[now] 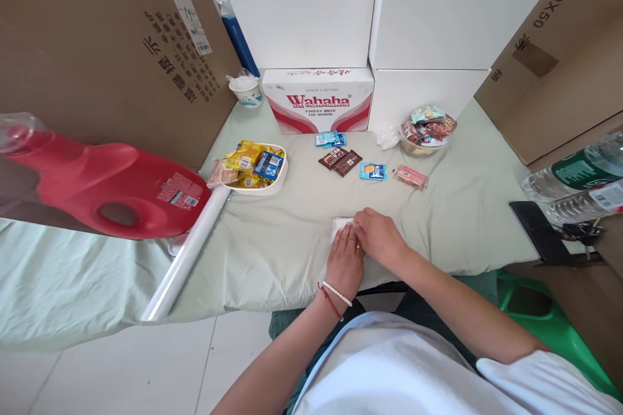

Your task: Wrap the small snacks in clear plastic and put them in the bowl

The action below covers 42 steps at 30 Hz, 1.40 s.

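Observation:
A small white square piece [339,225], looking like a folded tissue or wrap, lies on the cloth near the table's front; its right part is hidden under my fingers. My left hand [346,258] rests on it with the fingers stretched flat. Against its right edge, my right hand [382,237] has its fingers curled in a pinch, touching the left fingertips. Beyond the hands lie two brown snack packets [341,161], blue packets [331,139], another blue packet [373,171] and a pink packet [411,176].
A white bowl of yellow and blue packets [278,179] stands left, a clear bowl of snacks [422,146] right. Behind is a Wahaha carton [318,104]. A white roll [187,256] and red jug [121,188] lie left; plastic bottles [569,175] and a black phone-like slab [538,230] lie right.

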Available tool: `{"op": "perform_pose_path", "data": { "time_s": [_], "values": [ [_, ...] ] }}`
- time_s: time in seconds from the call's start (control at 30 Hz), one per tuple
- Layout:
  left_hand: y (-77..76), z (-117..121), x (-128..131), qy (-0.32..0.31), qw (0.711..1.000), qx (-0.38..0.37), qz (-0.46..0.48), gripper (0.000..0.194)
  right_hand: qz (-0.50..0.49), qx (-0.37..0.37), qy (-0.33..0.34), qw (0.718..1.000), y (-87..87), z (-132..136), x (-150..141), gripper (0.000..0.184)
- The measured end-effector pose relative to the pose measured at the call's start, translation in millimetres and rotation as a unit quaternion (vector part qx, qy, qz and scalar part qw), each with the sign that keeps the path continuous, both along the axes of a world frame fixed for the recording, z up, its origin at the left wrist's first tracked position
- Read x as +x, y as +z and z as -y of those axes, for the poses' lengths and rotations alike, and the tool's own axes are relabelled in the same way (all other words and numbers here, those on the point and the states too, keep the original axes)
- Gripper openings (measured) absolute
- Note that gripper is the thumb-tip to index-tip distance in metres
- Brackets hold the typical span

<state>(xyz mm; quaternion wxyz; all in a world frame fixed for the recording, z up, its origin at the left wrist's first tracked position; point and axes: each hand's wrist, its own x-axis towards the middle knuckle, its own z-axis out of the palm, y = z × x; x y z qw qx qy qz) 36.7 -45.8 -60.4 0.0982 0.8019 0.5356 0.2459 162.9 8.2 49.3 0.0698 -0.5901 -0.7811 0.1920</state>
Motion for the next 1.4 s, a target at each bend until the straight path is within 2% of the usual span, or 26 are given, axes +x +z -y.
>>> {"op": "perform_pose_path", "data": {
  "time_s": [0.07,0.13,0.17,0.2,0.27,0.3,0.33,0.4,0.5,0.57,0.67,0.73,0.8,0.9,0.97,1.03,1.1,1.17,1.23,1.33,1.4],
  "values": [
    [-4.8,-2,-8,-0.021,0.996,-0.029,0.085,0.063,0.046,-0.027,0.035,0.998,-1.8,-6,-16,0.025],
    [-5.7,-7,-21,-0.049,0.972,-0.073,0.218,0.07,0.027,-0.021,0.067,0.997,-6.6,-8,-22,0.028],
    [-5.0,-9,-28,-0.057,0.945,-0.1,0.306,0.072,0.003,-0.009,0.087,0.996,-10.3,-7,-21,0.029],
    [-3.7,-12,-34,-0.056,0.906,-0.128,0.401,0.072,-0.019,0.008,0.107,0.994,-15.0,-5,-19,0.031],
    [0.5,-16,-42,-0.035,0.801,-0.179,0.57,0.068,-0.043,0.053,0.141,0.988,-27.1,0,-13,0.039],
    [3.4,-18,-44,-0.023,0.752,-0.198,0.628,0.065,-0.039,0.075,0.152,0.985,-33.9,4,-10,0.043],
    [6.8,-19,-44,-0.013,0.716,-0.211,0.665,0.062,-0.029,0.095,0.159,0.982,-40.8,7,-8,0.047],
    [15.2,-21,-40,-0.001,0.685,-0.219,0.695,0.061,-0.002,0.123,0.164,0.979,-52.8,12,-6,0.054],
    [30.7,-23,-36,0.006,0.678,-0.219,0.701,0.07,0.036,0.146,0.155,0.976,-62.2,14,-9,0.049],
    [40.7,-26,-40,0.008,0.685,-0.23,0.691,0.072,0.052,0.16,0.159,0.973,-62.8,10,-13,0.042],
    [49.9,-29,-56,0.028,0.733,-0.221,0.643,0.067,0.067,0.17,0.195,0.963,-59.1,2,-17,0.036],
    [50.3,-30,-69,0.05,0.771,-0.202,0.602,0.059,0.068,0.163,0.22,0.959,-55.7,-6,-18,0.029],
    [46.9,-29,-80,0.078,0.796,-0.195,0.568,0.048,0.056,0.146,0.236,0.959,-51.6,-14,-16,0.021],
    [40.5,-23,-86,0.11,0.816,-0.197,0.533,0.04,-0.008,0.114,0.206,0.972,-43.0,-24,-9,0.017],
    [38.6,-19,-82,0.109,0.824,-0.201,0.518,0.05,-0.109,0.091,0.137,0.98,-36.5,-26,-4,0.02],
    [38.7,-17,-74,0.091,0.833,-0.212,0.503,0.069,-0.229,0.048,0.072,0.97,-30.9,-24,1,0.021],
    [39.3,-18,-64,0.06,0.835,-0.241,0.491,0.081,-0.309,-0.008,0.045,0.95,-27.8,-19,3,0.021],
    [39.7,-20,-55,0.04,0.825,-0.274,0.493,0.081,-0.339,-0.032,0.037,0.94,-27.5,-11,5,0.023],
    [40.5,-22,-49,0.037,0.809,-0.287,0.511,0.076,-0.363,-0.021,0.037,0.931,-28.9,-2,7,0.025],
    [45.3,-22,-44,0.041,0.794,-0.285,0.536,0.064,-0.404,-0.006,0.075,0.911,-31.3,10,13,0.026],
    [51.5,-20,-43,0.043,0.789,-0.296,0.536,0.056,-0.403,-0.006,0.092,0.911,-33.0,16,19,0.028]
  ]
}}
